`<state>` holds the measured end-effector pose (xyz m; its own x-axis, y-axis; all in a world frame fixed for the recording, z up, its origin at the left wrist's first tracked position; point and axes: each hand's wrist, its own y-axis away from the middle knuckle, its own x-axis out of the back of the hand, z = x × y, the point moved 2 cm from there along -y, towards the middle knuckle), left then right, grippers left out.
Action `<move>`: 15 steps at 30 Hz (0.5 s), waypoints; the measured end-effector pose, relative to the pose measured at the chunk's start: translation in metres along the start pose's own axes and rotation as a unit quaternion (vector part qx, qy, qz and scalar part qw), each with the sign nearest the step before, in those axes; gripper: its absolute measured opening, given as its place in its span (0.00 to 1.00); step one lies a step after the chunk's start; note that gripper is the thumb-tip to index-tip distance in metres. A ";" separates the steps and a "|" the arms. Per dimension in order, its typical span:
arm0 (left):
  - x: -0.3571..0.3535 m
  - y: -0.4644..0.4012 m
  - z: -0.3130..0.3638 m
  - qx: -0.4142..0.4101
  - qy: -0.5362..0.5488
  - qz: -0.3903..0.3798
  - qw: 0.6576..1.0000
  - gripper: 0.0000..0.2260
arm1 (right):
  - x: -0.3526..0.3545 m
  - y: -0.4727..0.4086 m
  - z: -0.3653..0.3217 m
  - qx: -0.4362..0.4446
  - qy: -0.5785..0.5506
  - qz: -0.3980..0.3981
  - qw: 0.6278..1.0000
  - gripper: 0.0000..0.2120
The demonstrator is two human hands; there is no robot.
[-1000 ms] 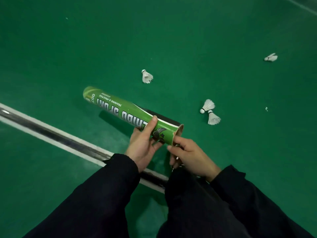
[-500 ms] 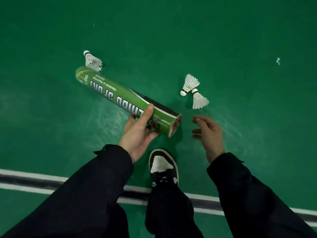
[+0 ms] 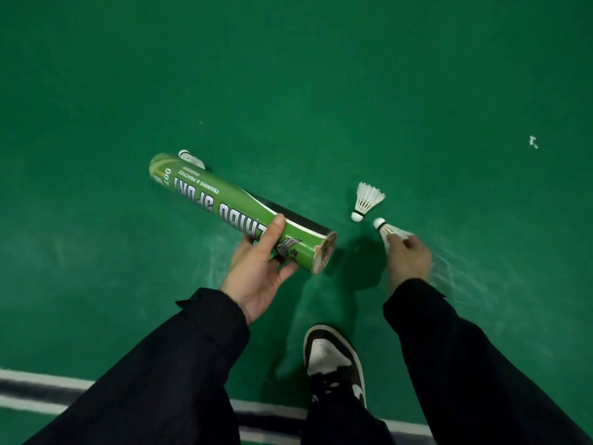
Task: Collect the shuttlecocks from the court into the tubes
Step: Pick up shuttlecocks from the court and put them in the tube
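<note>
My left hand (image 3: 260, 271) grips a green shuttlecock tube (image 3: 224, 207) near its open end, which points right and toward me. The tube is held slanted above the green court floor. My right hand (image 3: 409, 261) is down at the floor, its fingers closed on the feathers of a white shuttlecock (image 3: 386, 231) whose cork points up-left. A second white shuttlecock (image 3: 365, 200) lies just beyond it, cork toward me, apart from my hand. A third shuttlecock (image 3: 191, 157) peeks out from behind the tube's far end, mostly hidden.
My black-and-white shoe (image 3: 333, 361) stands on the floor between my arms. A white and dark court line (image 3: 38, 390) runs across the bottom. A small white scrap (image 3: 532, 142) lies on the floor at the right.
My right hand has reached forward and down from beside the tube's mouth and closed on the nearer shuttlecock. The view has shifted closer to the floor; the tube stays in my left hand.
</note>
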<state>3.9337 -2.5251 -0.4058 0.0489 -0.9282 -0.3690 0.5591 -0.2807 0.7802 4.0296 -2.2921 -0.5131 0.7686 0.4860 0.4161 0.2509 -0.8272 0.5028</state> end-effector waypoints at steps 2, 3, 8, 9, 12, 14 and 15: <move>0.004 0.011 0.002 -0.008 0.008 0.007 1.000 0.33 | 0.016 0.041 -0.013 0.092 -0.062 -0.005 0.994 0.07; 0.006 0.013 0.002 -0.012 0.015 0.010 1.000 0.33 | 0.022 0.063 -0.021 0.164 -0.073 -0.034 0.983 0.07; 0.012 0.017 0.001 -0.018 0.052 0.008 0.998 0.31 | 0.027 0.147 -0.043 0.447 0.077 -0.159 0.877 0.08; 0.013 0.021 -0.002 -0.022 0.053 0.003 0.998 0.30 | 0.023 0.154 -0.046 0.459 0.113 -0.175 0.864 0.06; 0.017 0.031 -0.014 -0.028 0.032 -0.009 0.999 0.30 | 0.010 0.162 -0.047 0.438 0.195 -0.267 0.836 0.08; 0.020 0.035 -0.016 -0.040 0.020 -0.014 0.999 0.31 | 0.005 0.164 -0.045 0.352 0.207 -0.372 0.834 0.11; 0.021 0.037 -0.016 -0.046 0.016 -0.015 0.999 0.31 | 0.003 0.166 -0.045 0.295 0.192 -0.424 0.835 0.12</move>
<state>3.9686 -2.5510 -0.3933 0.0552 -0.9110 -0.4088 0.6336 -0.2844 0.7195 4.0468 -2.4150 -0.3945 -0.0490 0.9277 0.3700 0.9419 -0.0804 0.3262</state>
